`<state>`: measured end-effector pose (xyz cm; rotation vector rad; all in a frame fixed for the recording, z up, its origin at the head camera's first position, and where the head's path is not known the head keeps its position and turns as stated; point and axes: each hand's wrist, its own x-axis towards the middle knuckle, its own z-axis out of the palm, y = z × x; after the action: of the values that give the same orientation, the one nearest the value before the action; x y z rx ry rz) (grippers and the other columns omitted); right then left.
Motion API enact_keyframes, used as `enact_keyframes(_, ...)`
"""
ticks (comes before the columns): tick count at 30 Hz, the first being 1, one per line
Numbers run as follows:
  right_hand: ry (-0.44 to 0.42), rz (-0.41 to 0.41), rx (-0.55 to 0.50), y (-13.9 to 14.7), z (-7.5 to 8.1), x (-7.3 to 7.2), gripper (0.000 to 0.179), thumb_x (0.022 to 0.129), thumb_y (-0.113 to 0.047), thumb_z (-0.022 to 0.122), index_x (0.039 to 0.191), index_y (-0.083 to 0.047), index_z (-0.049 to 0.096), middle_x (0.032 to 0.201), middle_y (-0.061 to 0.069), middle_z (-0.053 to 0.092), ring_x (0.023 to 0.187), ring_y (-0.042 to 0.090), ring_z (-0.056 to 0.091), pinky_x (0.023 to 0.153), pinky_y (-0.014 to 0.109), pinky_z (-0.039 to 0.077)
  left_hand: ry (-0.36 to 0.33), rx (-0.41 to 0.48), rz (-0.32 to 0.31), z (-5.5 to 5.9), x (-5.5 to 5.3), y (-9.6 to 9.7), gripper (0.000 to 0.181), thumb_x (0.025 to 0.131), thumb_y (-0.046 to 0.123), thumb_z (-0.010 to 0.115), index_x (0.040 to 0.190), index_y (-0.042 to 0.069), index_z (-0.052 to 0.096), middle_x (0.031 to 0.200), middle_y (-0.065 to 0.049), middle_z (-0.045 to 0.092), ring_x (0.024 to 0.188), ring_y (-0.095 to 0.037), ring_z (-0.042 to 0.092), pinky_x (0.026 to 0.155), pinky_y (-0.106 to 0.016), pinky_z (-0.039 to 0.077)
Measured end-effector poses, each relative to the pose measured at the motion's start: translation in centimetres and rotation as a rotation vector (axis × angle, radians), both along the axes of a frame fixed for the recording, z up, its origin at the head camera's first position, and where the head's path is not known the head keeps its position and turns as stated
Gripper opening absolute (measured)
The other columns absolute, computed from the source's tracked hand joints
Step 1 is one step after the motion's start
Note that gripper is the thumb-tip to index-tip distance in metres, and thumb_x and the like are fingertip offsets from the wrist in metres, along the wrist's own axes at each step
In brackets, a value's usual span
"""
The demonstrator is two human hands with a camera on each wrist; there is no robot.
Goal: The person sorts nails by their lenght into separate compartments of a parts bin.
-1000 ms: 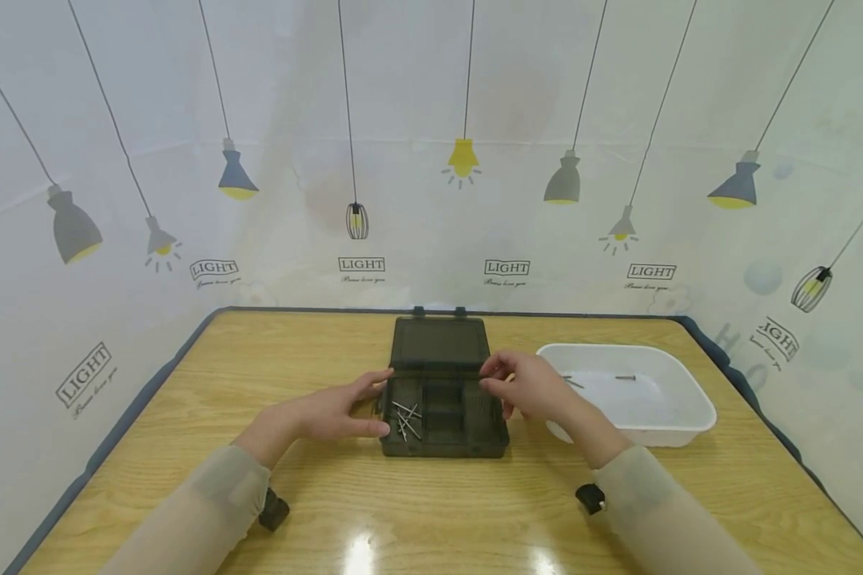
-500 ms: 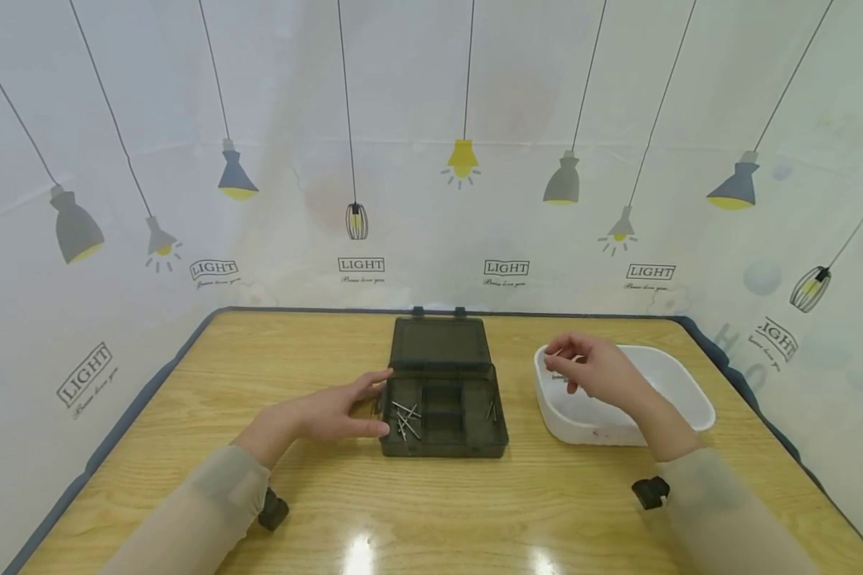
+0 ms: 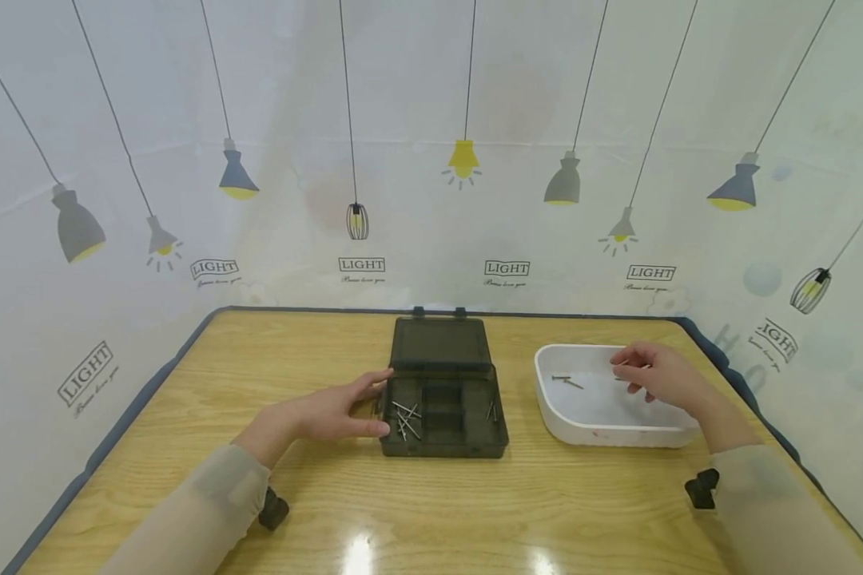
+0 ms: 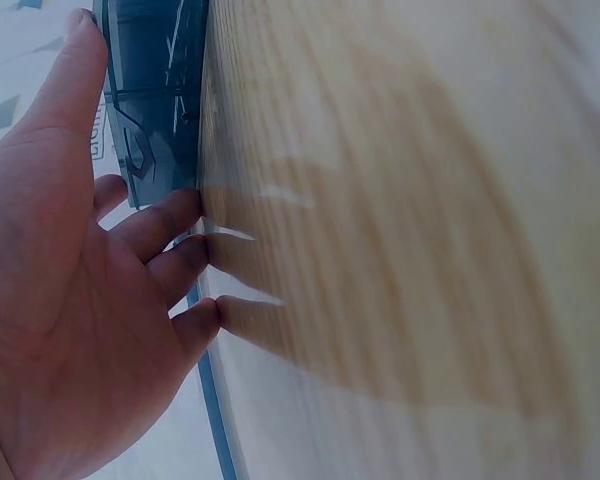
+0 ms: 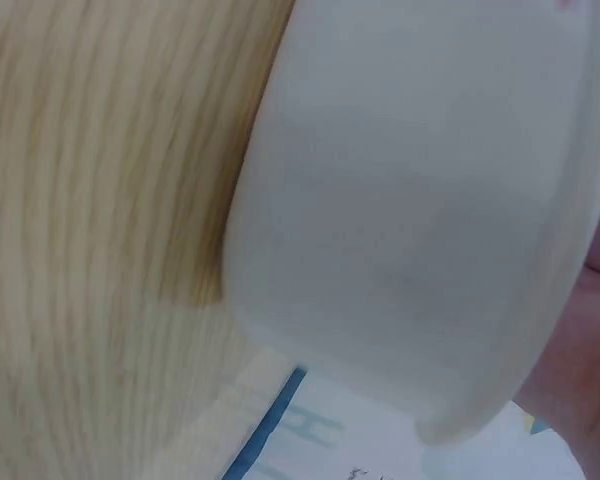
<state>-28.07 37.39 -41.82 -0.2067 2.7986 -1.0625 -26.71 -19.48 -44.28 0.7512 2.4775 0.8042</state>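
A dark translucent compartment box (image 3: 443, 447) stands with its lid (image 3: 440, 342) raised. Several slim silvery nail-like pieces (image 3: 407, 421) lie crossed in its left compartment, and a few more thin pieces (image 3: 492, 410) sit in the right one. My left hand (image 3: 331, 410) rests at the box's left side, thumb at the front corner; its lower fingertips (image 4: 210, 310) meet the table in the left wrist view. Over the white tray (image 3: 604, 435), my right hand (image 3: 662, 375) reaches down with loosely bent fingers. Part of a thin metal piece (image 3: 621, 379) shows right under its fingertips.
Two thin nail-like pieces (image 3: 568, 382) lie in the tray's left part. The wooden table (image 3: 431, 511) ends at a dark-blue border before a cloth wall printed with lamps. In the right wrist view, the tray wall (image 5: 400, 200) hides most of the hand.
My right hand has left the box's right compartment and moved right, across the tray's left end to its right part. Thin pieces now show in that compartment. The left hand has stayed put.
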Motion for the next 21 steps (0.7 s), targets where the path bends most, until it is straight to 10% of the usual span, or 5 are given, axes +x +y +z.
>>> enact_keyframes(10,-0.012,-0.024,0.168,1.5,-0.9,-0.2,0.041,0.112,-0.015,0.060,0.148,0.005,0.061,0.148,0.033,0.063,0.133,0.049,0.061,0.109,0.062,0.055,0.008,0.000,-0.002,-0.2,-0.1,0.0,0.104,0.102,0.064,0.070,0.178,0.030,0.010,0.182,-0.010,0.028,0.168,-0.040,0.029,0.135,-0.066,0.023)
enact_keyframes(21,-0.017,-0.012,0.135,1.0,-1.7,-0.4,0.035,0.108,-0.009,0.064,0.140,0.005,0.067,0.140,0.029,0.069,0.125,0.041,0.065,0.105,0.058,0.056,-0.012,0.016,0.000,0.3,0.2,0.1,0.104,0.102,0.061,0.071,0.178,0.027,0.011,0.182,-0.014,0.028,0.168,-0.041,0.027,0.135,-0.066,0.022)
